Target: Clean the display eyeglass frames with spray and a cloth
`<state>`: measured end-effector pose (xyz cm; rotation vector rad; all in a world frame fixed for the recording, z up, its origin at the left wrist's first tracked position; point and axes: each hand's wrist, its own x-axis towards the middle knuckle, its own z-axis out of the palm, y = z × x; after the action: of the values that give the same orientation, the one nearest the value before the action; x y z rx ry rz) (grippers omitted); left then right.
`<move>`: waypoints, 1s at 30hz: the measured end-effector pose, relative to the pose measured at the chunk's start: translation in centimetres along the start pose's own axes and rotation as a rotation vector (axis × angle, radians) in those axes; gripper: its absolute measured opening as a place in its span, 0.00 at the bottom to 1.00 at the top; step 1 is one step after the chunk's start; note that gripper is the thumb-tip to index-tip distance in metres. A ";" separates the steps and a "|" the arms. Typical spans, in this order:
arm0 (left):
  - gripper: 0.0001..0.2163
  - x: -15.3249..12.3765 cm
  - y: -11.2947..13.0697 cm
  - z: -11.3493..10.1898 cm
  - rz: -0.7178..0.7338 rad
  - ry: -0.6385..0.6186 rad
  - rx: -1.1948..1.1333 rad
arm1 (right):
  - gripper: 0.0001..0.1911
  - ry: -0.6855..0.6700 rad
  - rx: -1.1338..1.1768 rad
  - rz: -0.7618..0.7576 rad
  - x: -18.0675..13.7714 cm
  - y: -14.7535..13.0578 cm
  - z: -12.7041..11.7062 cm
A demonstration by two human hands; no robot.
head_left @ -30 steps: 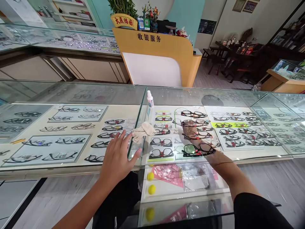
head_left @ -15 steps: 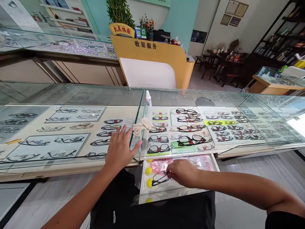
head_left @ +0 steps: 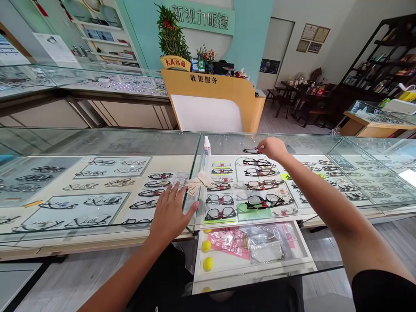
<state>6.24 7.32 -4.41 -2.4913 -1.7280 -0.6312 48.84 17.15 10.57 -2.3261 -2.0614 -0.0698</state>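
On the glass counter (head_left: 97, 143), the left hand (head_left: 170, 214) lay flat, fingers spread; at two o'clock, the right hand (head_left: 274, 148) pinched one dark frame (head_left: 251, 151).

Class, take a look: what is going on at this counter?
A person stands at a glass counter filled with displayed frames. The left hand lies flat and open on the glass top. The right hand reaches to the far side, its fingers holding dark glasses there. Below, a drawer stands open with plastic bags and yellow balls.
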 end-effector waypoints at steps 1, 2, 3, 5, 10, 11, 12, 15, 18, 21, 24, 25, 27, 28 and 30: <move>0.33 0.0 -0.1 0.1 -0.001 -0.005 0.005 | 0.15 -0.022 0.001 0.019 1.2 0.3 0.9; 0.33 0.0 -0.2 0.1 -0.003 -0.011 0.008 | 0.15 -0.041 0.002 0.032 2.0 0.5 1.9; 0.33 0.0 -0.2 0.1 -0.006 -0.016 0.010 | 0.15 -0.055 0.003 0.042 2.6 0.6 2.7; 0.33 0.0 -0.3 0.2 -0.012 -0.019 0.006 | 0.15 -0.074 0.004 0.056 3.4 0.7 4.0; 0.33 0.1 -0.4 0.2 -0.012 -0.024 -0.014 | 0.15 -0.100 0.006 0.066 4.0 1.1 5.7; 0.34 0.1 -0.4 0.2 -0.010 -0.026 -0.011 | 0.15 -0.101 0.005 0.065 4.0 1.1 5.7; 0.34 0.1 -0.5 0.2 -0.008 -0.029 -0.006 | 0.16 -0.098 0.005 0.065 4.0 1.1 5.6; 0.34 0.0 -0.5 0.3 -0.011 -0.037 0.015 | 0.22 -0.068 0.007 0.058 3.2 0.3 3.8; 0.34 0.0 -0.4 0.3 -0.020 -0.042 0.016 | 0.21 0.083 0.016 -0.019 -0.3 -2.6 0.6; 0.32 0.1 -0.1 0.2 -0.020 -0.035 0.016 | 0.18 0.284 0.020 -0.276 -7.5 -7.0 -1.4; 0.32 0.1 0.2 0.1 -0.006 -0.018 0.025 | 0.13 0.333 -0.008 -0.806 -16.6 -10.9 0.7; 0.32 0.1 0.3 0.0 -0.001 -0.013 0.026 | 0.12 0.331 0.000 -0.998 -19.4 -11.8 2.4; 0.32 0.1 0.4 0.0 0.008 -0.008 0.025 | 0.10 0.254 0.029 -1.266 -23.4 -12.8 6.9; 0.32 0.1 0.4 0.0 0.011 -0.008 0.026 | 0.10 0.167 0.025 -1.309 -24.5 -12.9 9.2; 0.32 0.1 0.4 0.0 0.015 -0.008 0.035 | 0.10 -0.059 0.009 -1.264 -24.5 -12.6 12.8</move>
<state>6.62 7.22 -4.30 -2.4847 -1.7064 -0.5857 33.53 -4.93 -3.63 -0.6733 -3.1001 -0.0135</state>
